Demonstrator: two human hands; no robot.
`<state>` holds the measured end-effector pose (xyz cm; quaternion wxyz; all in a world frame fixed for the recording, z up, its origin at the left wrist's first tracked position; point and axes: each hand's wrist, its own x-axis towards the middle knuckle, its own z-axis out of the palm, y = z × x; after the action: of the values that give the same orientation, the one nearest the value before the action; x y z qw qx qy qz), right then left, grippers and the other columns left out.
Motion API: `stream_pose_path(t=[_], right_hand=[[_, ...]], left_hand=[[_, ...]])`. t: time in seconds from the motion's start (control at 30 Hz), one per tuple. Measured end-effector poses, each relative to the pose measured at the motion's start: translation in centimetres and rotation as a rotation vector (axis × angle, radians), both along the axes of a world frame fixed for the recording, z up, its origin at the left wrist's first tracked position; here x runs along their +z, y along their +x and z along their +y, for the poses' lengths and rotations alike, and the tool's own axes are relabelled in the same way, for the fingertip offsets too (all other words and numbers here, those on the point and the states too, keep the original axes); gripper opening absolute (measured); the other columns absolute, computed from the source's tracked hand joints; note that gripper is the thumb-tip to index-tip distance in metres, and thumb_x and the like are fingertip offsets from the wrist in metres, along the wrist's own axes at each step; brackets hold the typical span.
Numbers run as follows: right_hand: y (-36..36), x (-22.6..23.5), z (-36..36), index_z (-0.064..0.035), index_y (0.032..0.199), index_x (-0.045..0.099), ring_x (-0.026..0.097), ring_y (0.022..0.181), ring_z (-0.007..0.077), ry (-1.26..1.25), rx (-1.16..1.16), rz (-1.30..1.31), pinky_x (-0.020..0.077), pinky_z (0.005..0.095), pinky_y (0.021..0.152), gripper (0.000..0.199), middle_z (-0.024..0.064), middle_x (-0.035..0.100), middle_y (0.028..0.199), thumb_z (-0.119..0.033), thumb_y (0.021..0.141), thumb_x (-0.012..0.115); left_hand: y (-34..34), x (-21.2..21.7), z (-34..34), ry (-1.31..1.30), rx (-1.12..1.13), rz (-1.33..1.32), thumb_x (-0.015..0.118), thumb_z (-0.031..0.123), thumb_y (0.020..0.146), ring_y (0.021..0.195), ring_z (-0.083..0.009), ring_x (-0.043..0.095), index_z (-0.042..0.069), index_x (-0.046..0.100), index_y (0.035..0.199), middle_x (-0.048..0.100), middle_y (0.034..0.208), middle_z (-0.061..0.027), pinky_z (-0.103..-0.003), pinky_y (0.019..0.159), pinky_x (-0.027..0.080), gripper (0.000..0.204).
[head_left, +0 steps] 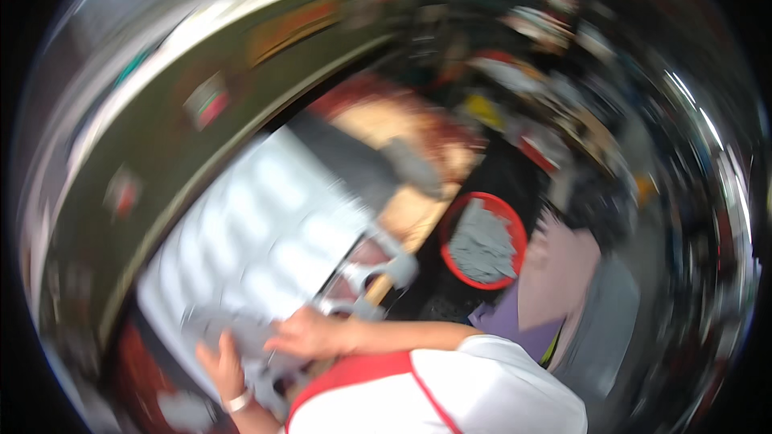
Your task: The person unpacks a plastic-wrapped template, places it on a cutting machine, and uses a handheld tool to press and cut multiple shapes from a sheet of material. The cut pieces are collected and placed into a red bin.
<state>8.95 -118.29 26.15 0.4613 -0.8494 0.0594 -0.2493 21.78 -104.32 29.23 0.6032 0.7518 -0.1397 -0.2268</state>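
Observation:
A pale grey-white sheet [257, 217] lies across the work surface, with cut-out openings along its near right edge. At its lower end is a darker grey flat piece [229, 323], blurred by motion. My left hand [221, 367], with a white band at the wrist, is beside this piece, fingers spread and apparently not gripping it. My right hand [310, 333] reaches in from the right, its fingers closed at the piece's right edge. Its fingertips are smeared, so the exact grip is hard to make out.
A long dark green machine beam [173, 124] runs along the far left side. To the right, a red-rimmed round tub [519, 233] holds grey cut pieces [482, 245]. Pink sheets [559, 273] and grey sheets [603, 325] are stacked beside it. Tan board [406, 217] shows beyond the sheet.

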Motion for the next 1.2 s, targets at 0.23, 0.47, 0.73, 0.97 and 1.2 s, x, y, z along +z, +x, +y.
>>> stream_pose_path(t=[0.23,0.47,0.73,0.97,1.2], right_hand=[[-2.6,-3.5,0.0,-0.0003,0.112,0.061,0.065,0.095,0.0228,0.110,0.159,0.332,0.0504,0.0310,0.082,0.036,0.0127,0.066,0.105,-0.005,0.078,0.071],[-5.9,-5.0,-6.5,0.0018,0.112,0.060,0.063,0.095,0.0151,0.426,-0.143,0.400,0.0511,0.0280,0.083,0.020,0.0091,0.066,0.104,-0.004,0.093,0.058],[-8.1,-8.7,-16.1,0.0021,0.108,0.061,0.060,0.099,0.0227,-0.060,-0.408,0.450,0.0478,0.0325,0.087,0.024,0.0128,0.063,0.105,-0.012,0.089,0.064],[-10.4,-12.2,-18.1,-0.0008,0.107,0.056,0.061,0.088,0.0286,-0.069,-0.717,0.553,0.0485,0.0401,0.080,0.029,0.0145,0.063,0.092,-0.020,0.086,0.060],[-6.3,-13.0,-16.4,-0.0030,0.126,0.052,0.060,0.107,0.0313,0.338,-0.845,0.230,0.0470,0.0397,0.093,0.055,0.0183,0.062,0.115,-0.028,0.081,0.071]], left_hand=[[-0.9,-1.0,10.1,-0.048,0.137,-0.084,0.064,0.020,0.089,0.083,-0.0112,0.056,-0.004,0.062,0.104,0.066,0.091,-0.0042,-0.030,0.076,0.049,0.028],[7.4,1.9,22.0,0.294,0.439,-1.185,0.063,-0.007,0.080,0.085,-0.0250,0.069,0.000,0.064,0.110,0.069,0.099,-0.0154,-0.031,0.074,0.055,0.031],[8.9,-11.0,28.3,0.763,0.070,-1.080,0.051,-0.013,0.071,0.118,-0.0328,0.053,0.013,0.062,0.120,0.055,0.125,-0.0159,-0.047,0.101,0.042,0.056],[0.5,-11.8,24.3,0.830,0.175,-0.786,0.062,0.006,0.077,0.122,-0.0426,0.042,0.008,0.044,0.139,0.046,0.134,-0.0230,-0.049,0.107,0.030,0.064],[-2.4,-13.3,15.5,0.893,0.144,-1.000,0.063,0.024,0.088,0.092,-0.0374,0.060,-0.001,0.058,0.119,0.062,0.105,-0.0221,-0.043,0.080,0.049,0.040]])
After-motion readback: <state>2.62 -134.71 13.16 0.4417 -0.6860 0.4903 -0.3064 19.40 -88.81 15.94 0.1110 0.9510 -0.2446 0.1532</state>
